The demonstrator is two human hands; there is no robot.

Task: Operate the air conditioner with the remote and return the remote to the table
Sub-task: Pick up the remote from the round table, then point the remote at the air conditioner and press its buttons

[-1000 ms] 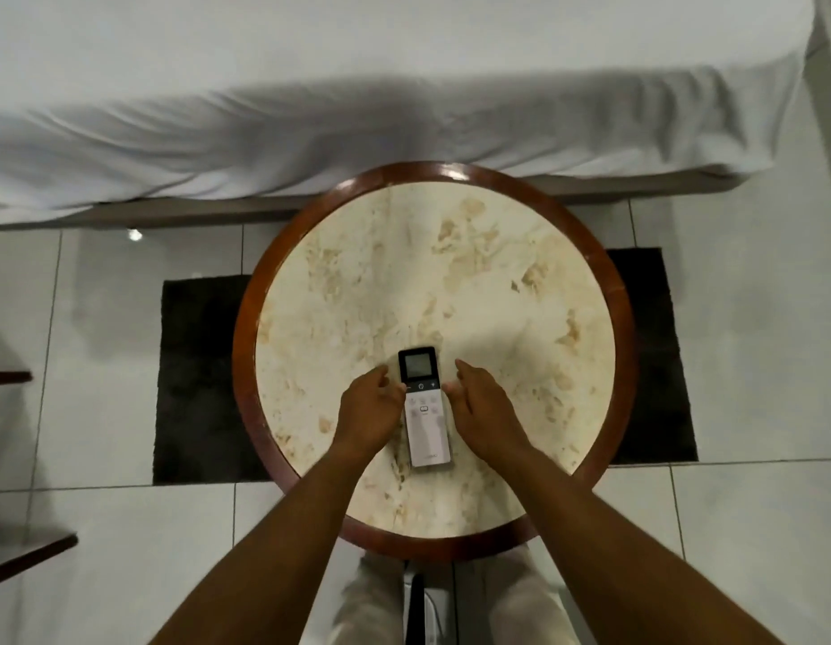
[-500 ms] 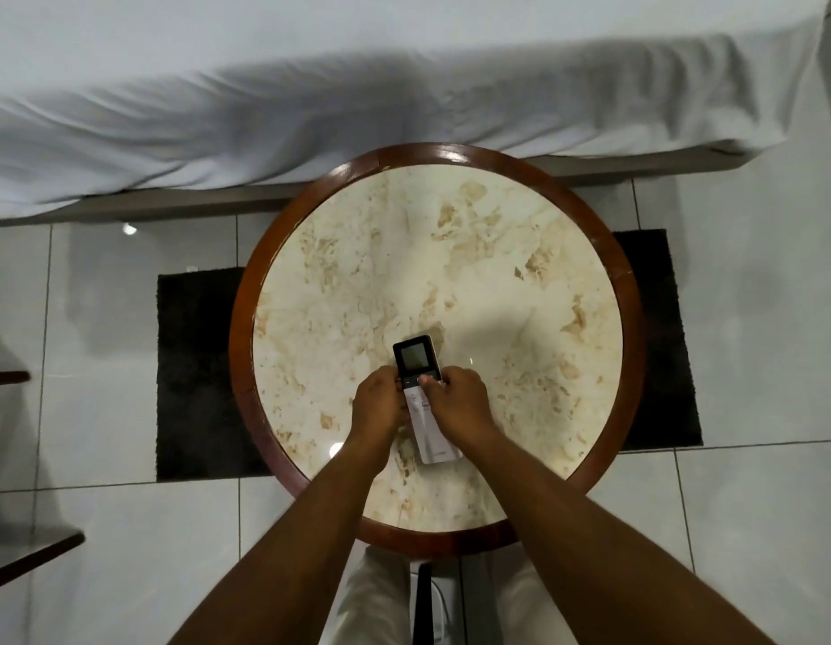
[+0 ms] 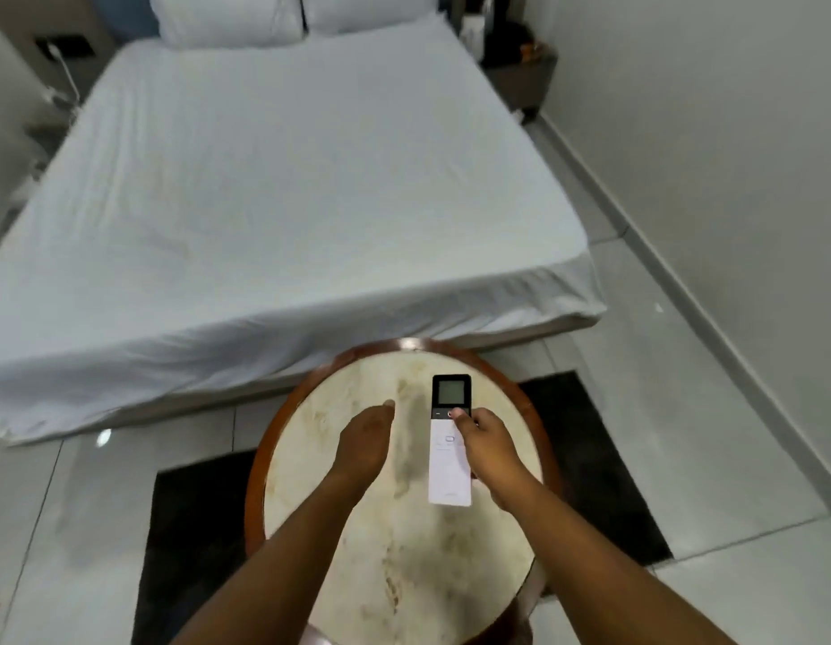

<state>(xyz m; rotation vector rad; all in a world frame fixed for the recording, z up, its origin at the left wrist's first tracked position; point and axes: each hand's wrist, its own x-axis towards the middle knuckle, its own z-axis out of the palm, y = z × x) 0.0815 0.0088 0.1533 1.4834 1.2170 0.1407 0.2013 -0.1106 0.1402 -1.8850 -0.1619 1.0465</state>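
Observation:
The white remote (image 3: pixel 446 463) with a dark screen end is lifted above the round marble table (image 3: pixel 404 574), its screen pointing away toward the bed. My right hand (image 3: pixel 485 451) grips its right side, thumb resting on the dark button strip. My left hand (image 3: pixel 365 442) hovers just left of the remote, apart from it, fingers loosely extended and holding nothing. No air conditioner is in view.
A bed with a white sheet (image 3: pixel 288 188) fills the space beyond the table, two pillows (image 3: pixel 227 16) at its head. A dark rug (image 3: pixel 604 458) lies under the table on pale tiles. A wall (image 3: pixel 730 155) runs along the right, a nightstand (image 3: pixel 520 76) in the far corner.
The remote has been lifted off the table in my right hand. My left hand let go and moved left. My head tilted up, bringing the whole bed into view.

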